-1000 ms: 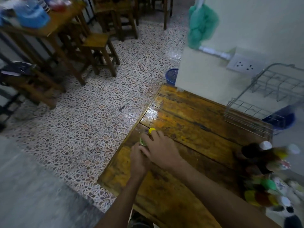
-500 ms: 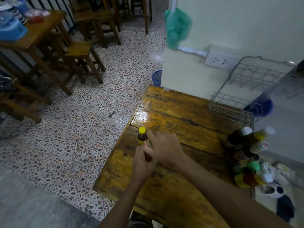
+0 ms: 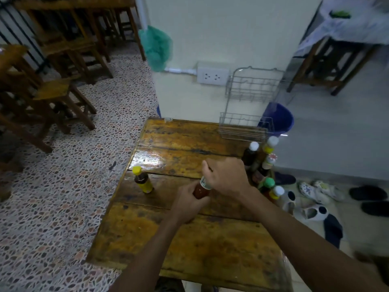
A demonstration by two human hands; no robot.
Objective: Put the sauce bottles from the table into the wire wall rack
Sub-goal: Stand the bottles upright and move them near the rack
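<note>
- Since half a sec ago: yellow-cap bottle point(image 3: 142, 180) now stands alone on the table point(image 3: 210, 249), let go, upright near the left edge; both hands have shifted right onto a red-sauce bottle point(image 3: 201, 189) mid-table. Camera has also swung right, so the rack sits more centred.
- Left hand point(image 3: 188, 204) grips the red-sauce bottle's lower body, fingers curled round it. Right hand point(image 3: 228, 178) curls over its top/neck, fingers wrapped, thumb up; looks like a grip or a twist on the cap, can't tell which.
- Key relation: wire rack point(image 3: 250, 110) hangs on the wall beyond the table's far right corner, up and fwd-right of the held bottle. Bottle's long axis leans, top toward the right hand and the rack, base toward the person. Right hand is nearer the rack, so prob. the one to carry.
- Lower basket of the rack sits just above the table's far edge; no bottles seen in either tier.
- Other bottles point(image 3: 263, 165) cluster along the right table edge, near the right wrist.
- Hidden/unclear: held bottle's cap is covered by the right hand; label only partly visible; motion blur on the rack wires and the cluster, so bottle count is unsure; right-edge bottles overlap each other.
</note>
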